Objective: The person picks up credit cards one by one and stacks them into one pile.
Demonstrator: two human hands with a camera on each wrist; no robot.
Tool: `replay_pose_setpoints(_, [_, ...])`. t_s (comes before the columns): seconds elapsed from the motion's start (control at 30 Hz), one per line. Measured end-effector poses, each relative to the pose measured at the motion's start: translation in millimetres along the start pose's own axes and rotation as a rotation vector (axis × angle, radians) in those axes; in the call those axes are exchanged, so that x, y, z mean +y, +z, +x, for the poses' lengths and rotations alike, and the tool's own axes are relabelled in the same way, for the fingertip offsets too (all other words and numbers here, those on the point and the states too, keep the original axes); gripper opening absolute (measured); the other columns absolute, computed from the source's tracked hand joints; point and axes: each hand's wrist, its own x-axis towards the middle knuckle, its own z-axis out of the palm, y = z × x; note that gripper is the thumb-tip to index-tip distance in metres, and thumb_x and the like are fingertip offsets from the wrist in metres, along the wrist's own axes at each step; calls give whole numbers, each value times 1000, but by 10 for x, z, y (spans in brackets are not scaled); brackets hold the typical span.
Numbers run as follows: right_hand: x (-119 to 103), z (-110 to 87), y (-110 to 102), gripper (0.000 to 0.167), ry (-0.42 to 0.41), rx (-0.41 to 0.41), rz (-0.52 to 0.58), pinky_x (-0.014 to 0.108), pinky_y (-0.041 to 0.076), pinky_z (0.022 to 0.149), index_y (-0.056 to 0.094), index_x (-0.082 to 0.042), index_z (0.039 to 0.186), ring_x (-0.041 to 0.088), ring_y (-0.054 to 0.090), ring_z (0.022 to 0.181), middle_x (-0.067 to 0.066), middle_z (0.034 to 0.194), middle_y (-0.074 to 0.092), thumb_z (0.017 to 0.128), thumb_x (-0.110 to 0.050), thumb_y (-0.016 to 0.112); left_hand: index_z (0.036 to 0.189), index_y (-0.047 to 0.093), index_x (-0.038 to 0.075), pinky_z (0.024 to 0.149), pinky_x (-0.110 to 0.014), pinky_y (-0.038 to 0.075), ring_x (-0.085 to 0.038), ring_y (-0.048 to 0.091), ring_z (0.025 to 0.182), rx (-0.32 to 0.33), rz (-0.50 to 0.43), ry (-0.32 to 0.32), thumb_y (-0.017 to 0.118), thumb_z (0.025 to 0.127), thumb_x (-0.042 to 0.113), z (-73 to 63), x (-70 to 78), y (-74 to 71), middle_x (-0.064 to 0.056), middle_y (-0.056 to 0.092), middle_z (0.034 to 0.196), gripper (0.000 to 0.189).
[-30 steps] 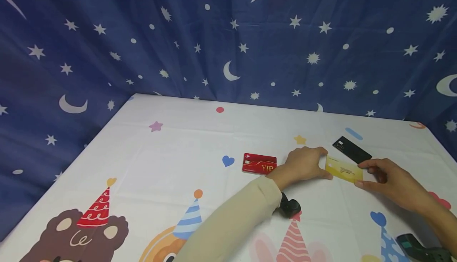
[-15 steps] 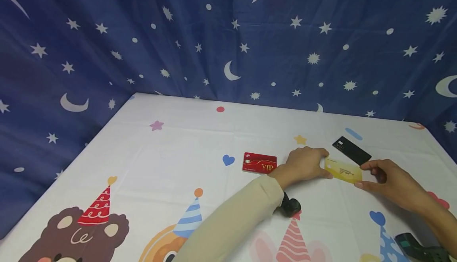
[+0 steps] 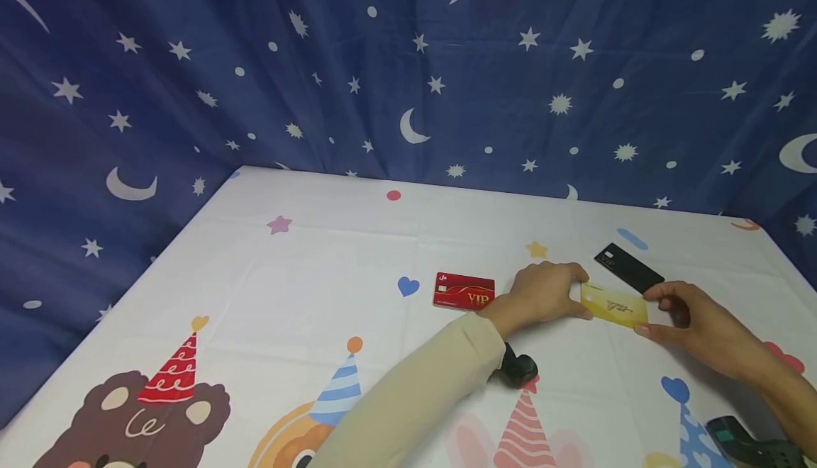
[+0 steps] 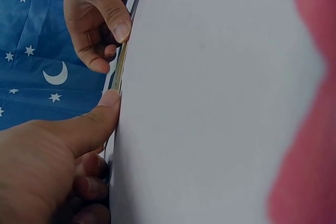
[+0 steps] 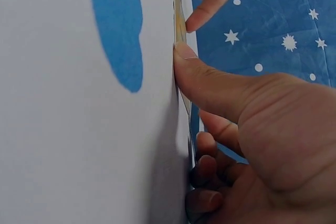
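Note:
A yellow VIP card [image 3: 614, 305] lies flat on or close over the white table, with a hand at each end. My left hand [image 3: 542, 291] holds its left end, thumb at the near corner and index finger at the far corner. At the opposite end my right hand [image 3: 705, 326] grips it likewise between thumb and index finger. Both wrist views show the card [image 4: 119, 72] almost edge-on, with the left thumb [image 4: 92, 127] and the right thumb [image 5: 210, 85] against its near edge. The remaining fingers curl below the palms.
Just behind the yellow card lies a black VIP card [image 3: 628, 268], near the right index finger. A red VIP card [image 3: 464, 291] lies left of my left hand, its corner partly covered by the wrist. A blue star-patterned curtain [image 3: 408, 71] rises behind the white printed tablecloth [image 3: 332, 262].
The yellow card's left end has dropped slightly, and its glare has shifted. Both hands keep their hold almost in place; the red and black cards have not moved.

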Motion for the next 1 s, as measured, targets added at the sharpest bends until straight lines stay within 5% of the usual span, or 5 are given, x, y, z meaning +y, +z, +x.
replay_pose_setpoints(0.2, [0, 5, -22, 75, -16, -18, -21, 30, 45, 68, 52, 5, 126, 30, 44, 88, 16, 103, 47, 76, -42, 79, 125, 59, 34, 58, -20, 35, -3, 55, 81, 3, -9, -16, 77, 76, 49, -3, 20, -11, 18, 64, 110, 55])
replay_pose_setpoints(0.43, [3, 4, -14, 74, -29, -14, -16, 28, 45, 68, 52, 3, 127, 30, 45, 89, 16, 103, 47, 76, -42, 79, 124, 55, 30, 53, -19, 36, -1, 48, 62, 2, -11, -5, 77, 77, 46, -12, 26, -2, 16, 54, 73, 55])
replay_pose_setpoints(0.73, [-11, 1, -30, 71, -27, -38, -18, 41, 46, 76, 52, 4, 125, 31, 46, 90, 17, 104, 48, 76, -39, 80, 127, 57, 28, 60, -22, 38, -5, 58, 83, 0, -4, -29, 78, 75, 48, 5, 48, 3, 16, 64, 110, 59])
replay_pose_setpoints(1.0, [-37, -36, -41, 72, -19, -71, 38, 21, 43, 70, 43, 8, 125, 32, 43, 93, 18, 104, 41, 78, -31, 80, 125, 58, 32, 60, -21, 36, -2, 56, 84, -7, -7, -36, 78, 75, 47, 3, 64, -6, 21, 62, 113, 56])
